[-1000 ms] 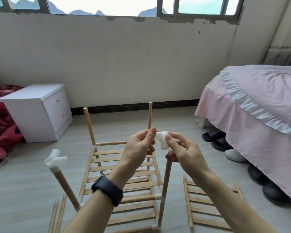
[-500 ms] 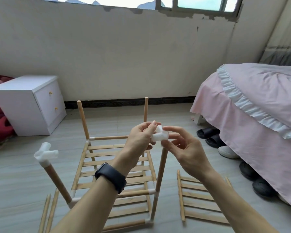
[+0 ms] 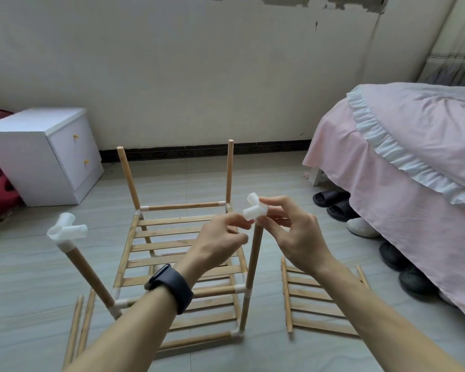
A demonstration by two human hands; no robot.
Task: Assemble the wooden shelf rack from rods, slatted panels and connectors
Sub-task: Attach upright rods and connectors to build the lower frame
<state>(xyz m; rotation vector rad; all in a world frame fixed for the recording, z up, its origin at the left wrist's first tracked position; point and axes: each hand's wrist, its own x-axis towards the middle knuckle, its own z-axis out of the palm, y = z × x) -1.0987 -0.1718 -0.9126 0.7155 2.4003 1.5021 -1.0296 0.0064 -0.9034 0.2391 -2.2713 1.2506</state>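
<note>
A partly built wooden rack [image 3: 183, 253] stands on the floor with slatted panels low down and upright rods at its corners. The front left rod carries a white three-way connector [image 3: 66, 229]. A second white connector [image 3: 254, 210] sits at the top of the front right rod [image 3: 251, 272]. My right hand [image 3: 293, 234] pinches this connector from the right. My left hand [image 3: 220, 240], with a dark watch on its wrist, pinches its lower left end. The two back rods [image 3: 230, 170] have bare tops.
A loose slatted panel [image 3: 320, 299] lies on the floor right of the rack, and loose rods [image 3: 77, 331] lie at the front left. A white nightstand [image 3: 46, 157] stands at the left, and a pink-covered bed [image 3: 414, 170] with shoes [image 3: 333, 200] beneath at the right.
The view has tilted down. Both hands have brought the connector from in front of me down to the top of the front right rod.
</note>
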